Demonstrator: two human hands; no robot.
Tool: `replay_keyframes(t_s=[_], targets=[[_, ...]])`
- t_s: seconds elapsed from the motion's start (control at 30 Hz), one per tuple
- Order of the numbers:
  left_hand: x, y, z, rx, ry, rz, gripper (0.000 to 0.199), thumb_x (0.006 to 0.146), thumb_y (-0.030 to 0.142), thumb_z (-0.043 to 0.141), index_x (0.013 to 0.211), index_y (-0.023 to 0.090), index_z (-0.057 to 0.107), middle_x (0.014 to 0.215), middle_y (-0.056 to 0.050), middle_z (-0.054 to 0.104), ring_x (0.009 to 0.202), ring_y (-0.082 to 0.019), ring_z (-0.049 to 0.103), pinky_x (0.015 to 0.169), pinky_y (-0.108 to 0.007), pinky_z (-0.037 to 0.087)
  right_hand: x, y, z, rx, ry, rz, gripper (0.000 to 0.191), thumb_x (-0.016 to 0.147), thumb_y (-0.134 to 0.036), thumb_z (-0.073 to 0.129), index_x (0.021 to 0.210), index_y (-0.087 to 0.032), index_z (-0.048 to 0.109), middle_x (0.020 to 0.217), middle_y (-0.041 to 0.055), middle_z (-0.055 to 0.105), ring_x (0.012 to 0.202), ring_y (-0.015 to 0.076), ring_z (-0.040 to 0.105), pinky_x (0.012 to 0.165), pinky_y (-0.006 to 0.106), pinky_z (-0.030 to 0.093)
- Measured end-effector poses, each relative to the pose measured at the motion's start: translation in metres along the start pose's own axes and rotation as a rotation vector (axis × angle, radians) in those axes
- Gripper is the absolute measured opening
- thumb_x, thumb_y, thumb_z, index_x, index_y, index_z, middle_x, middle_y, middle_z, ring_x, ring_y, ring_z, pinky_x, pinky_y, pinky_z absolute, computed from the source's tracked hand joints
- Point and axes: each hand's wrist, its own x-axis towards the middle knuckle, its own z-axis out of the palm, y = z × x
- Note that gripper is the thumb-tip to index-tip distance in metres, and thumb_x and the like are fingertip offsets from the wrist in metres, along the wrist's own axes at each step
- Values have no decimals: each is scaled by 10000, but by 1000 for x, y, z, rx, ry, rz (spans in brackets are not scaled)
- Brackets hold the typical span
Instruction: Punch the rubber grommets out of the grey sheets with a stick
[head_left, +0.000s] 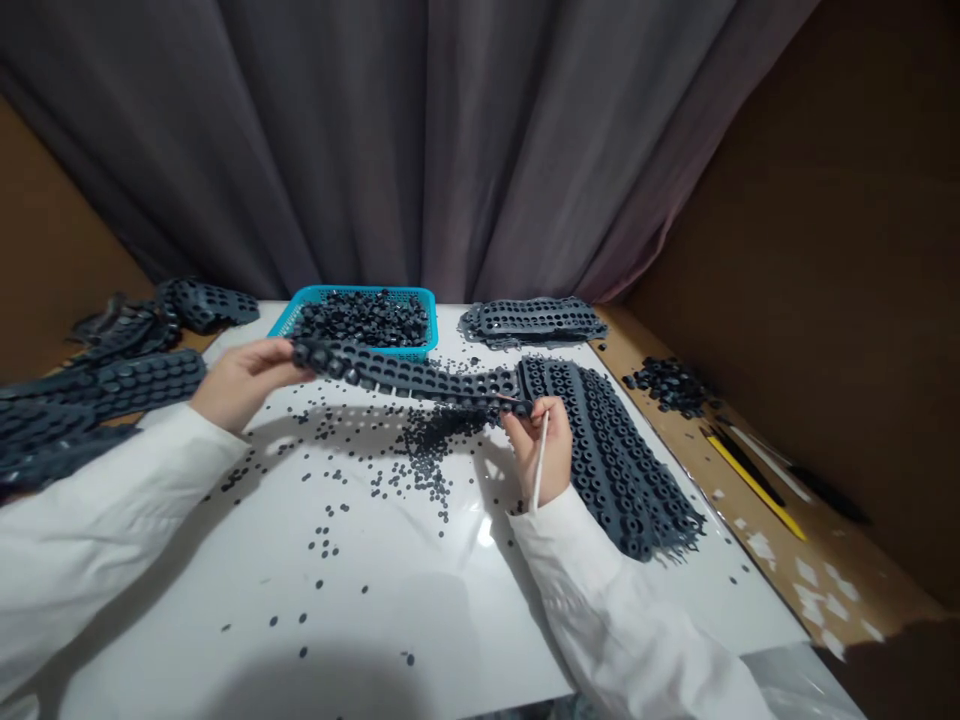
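A long dark rubber strip (pixel 420 378) with rows of round holes stretches between my two hands above the white table. My left hand (pixel 244 382) pinches its left end between thumb and fingers. At the strip's right end, my right hand (pixel 541 448) grips it with closed fingers. A thin white stick (pixel 539 465) also sits in my right hand, pointing down along the palm. Just beyond my right hand lie several similar ribbed strips (pixel 615 450), side by side. Small black discs (pixel 427 450) are scattered beneath the held strip.
A blue basket (pixel 433 335) of black pieces stands at the back, with stacked strips (pixel 536 318) to its right. More strips (pixel 150 380) lie at left. Black pieces (pixel 671 386), a yellow tool (pixel 754 485) and white scraps (pixel 810 600) lie on the right.
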Motion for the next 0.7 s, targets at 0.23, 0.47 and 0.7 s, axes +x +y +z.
replay_keyframes(t_s=[0.23, 0.47, 0.7], targets=[[-15, -12, -9, 50, 51, 156, 126, 627, 264, 645, 562, 195, 563, 766, -29, 663, 773, -187, 594, 758, -316, 496, -7, -7, 2, 41, -30, -57, 286, 697, -181, 625, 686, -241, 346, 829, 24, 724, 965, 228, 688, 852, 348, 493], [-20, -6, -20, 123, 22, 238, 72, 653, 214, 624, 581, 217, 626, 761, -18, 690, 776, -188, 618, 741, -297, 495, -17, -19, -6, -85, -99, -199, 263, 736, -163, 585, 639, -246, 355, 826, 49, 747, 946, 244, 697, 849, 388, 522], [-22, 6, -15, 224, -236, 196, 122, 631, 323, 607, 586, 226, 665, 682, -20, 686, 673, -199, 625, 655, -288, 508, -31, -45, -39, -246, -156, -203, 278, 740, -158, 600, 626, -233, 358, 645, -5, 652, 768, 216, 701, 631, 289, 518]])
